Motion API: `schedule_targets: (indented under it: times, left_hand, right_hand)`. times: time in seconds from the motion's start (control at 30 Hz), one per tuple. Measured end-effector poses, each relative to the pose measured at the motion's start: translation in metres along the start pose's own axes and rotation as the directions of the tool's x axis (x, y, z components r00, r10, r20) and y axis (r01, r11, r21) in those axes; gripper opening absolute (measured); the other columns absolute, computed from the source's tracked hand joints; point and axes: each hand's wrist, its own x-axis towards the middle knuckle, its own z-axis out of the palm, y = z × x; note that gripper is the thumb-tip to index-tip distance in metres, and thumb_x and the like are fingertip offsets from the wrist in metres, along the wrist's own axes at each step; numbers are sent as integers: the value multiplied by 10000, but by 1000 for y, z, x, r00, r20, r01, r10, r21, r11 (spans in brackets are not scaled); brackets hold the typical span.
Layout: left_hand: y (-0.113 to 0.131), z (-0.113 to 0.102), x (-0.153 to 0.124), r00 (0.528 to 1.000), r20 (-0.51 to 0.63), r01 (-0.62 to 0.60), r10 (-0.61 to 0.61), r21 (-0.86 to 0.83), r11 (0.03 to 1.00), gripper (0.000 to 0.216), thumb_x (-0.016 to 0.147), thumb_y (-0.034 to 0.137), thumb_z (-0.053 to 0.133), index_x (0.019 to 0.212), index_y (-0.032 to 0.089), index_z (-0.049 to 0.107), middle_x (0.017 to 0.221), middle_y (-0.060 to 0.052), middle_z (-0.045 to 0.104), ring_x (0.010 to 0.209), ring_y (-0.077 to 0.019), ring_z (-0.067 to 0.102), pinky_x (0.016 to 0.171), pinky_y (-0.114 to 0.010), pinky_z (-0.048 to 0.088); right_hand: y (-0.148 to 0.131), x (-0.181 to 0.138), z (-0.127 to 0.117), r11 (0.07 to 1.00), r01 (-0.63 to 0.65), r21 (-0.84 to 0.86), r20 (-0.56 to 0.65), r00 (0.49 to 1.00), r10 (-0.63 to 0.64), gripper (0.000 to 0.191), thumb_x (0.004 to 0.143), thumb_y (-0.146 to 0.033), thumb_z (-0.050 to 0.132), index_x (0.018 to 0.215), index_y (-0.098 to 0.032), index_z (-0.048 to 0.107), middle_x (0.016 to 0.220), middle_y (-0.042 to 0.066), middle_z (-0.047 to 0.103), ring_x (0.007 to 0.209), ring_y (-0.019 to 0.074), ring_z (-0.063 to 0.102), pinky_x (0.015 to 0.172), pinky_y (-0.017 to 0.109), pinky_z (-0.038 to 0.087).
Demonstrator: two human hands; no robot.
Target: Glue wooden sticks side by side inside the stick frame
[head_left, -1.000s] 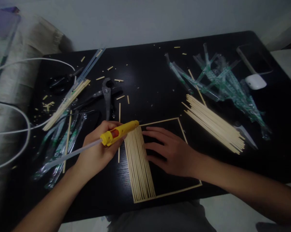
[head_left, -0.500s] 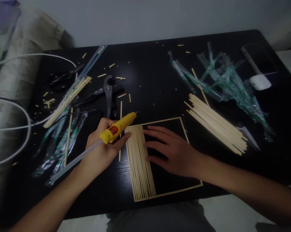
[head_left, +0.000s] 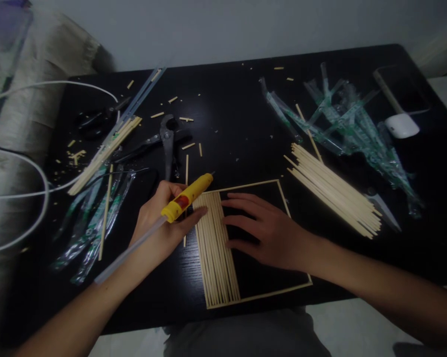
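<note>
In my left hand [head_left: 158, 223] is a yellow hot glue gun [head_left: 188, 197], its nozzle pointing up and right; a long clear glue stick [head_left: 130, 250] juts from its back. That hand's thumb rests at the upper left of a row of thin wooden sticks [head_left: 218, 258] laid side by side. These fill the left part of a rectangular stick frame [head_left: 268, 295] on the table. My right hand [head_left: 266, 230] lies with fingers spread, fingertips against the row's right edge, holding nothing.
On the black table [head_left: 238, 134], pliers [head_left: 167, 141], black-handled scissors [head_left: 97, 119] and stick offcuts [head_left: 157, 114] lie left. At right are a stick bundle [head_left: 333, 191], plastic wrappers [head_left: 342, 114], a phone [head_left: 402, 89], a white case [head_left: 402, 126] and a blade [head_left: 387, 213].
The glue gun has shifted slightly right, its clear stick swinging right too. My left thumb has slid further over the sticks. My right hand stays in nearly the same place.
</note>
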Motion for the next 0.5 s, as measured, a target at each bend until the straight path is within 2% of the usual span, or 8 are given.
schedule_targets:
  times: [0.13, 0.27, 0.5]
  left_hand:
    - [5, 0, 0, 1000, 21, 19, -19, 17, 1000, 468, 851, 486, 906, 1022, 282, 521, 928, 40, 689, 700, -171, 674, 610, -319, 542]
    - [8, 2, 1, 999, 26, 28, -28, -2, 1000, 481, 835, 481, 917, 972, 279, 502, 875, 56, 675, 651, -159, 632, 576, -304, 494]
    - [12, 3, 4, 997, 38, 74, -74, -2, 997, 482, 808, 457, 922, 956, 271, 502, 839, 62, 665, 631, -156, 609, 571, -297, 462]
  right_hand:
    - [0, 0, 0, 1000, -11, 0, 10, 1000, 11, 287, 1053, -311, 779, 1297, -167, 730, 1463, 191, 722, 1491, 344, 630, 1188, 591, 618]
    - [-1, -1, 2, 1000, -20, -3, 18, 1000, 20, 274, 1061, -310, 765, 1293, -167, 735, 1477, 204, 713, 1489, 358, 630, 1186, 618, 612]
    - [-2, -1, 2, 1000, -13, -25, 14, 1000, 13, 272, 1080, -316, 741, 1293, -148, 724, 1474, 206, 713, 1477, 356, 640, 1181, 589, 621]
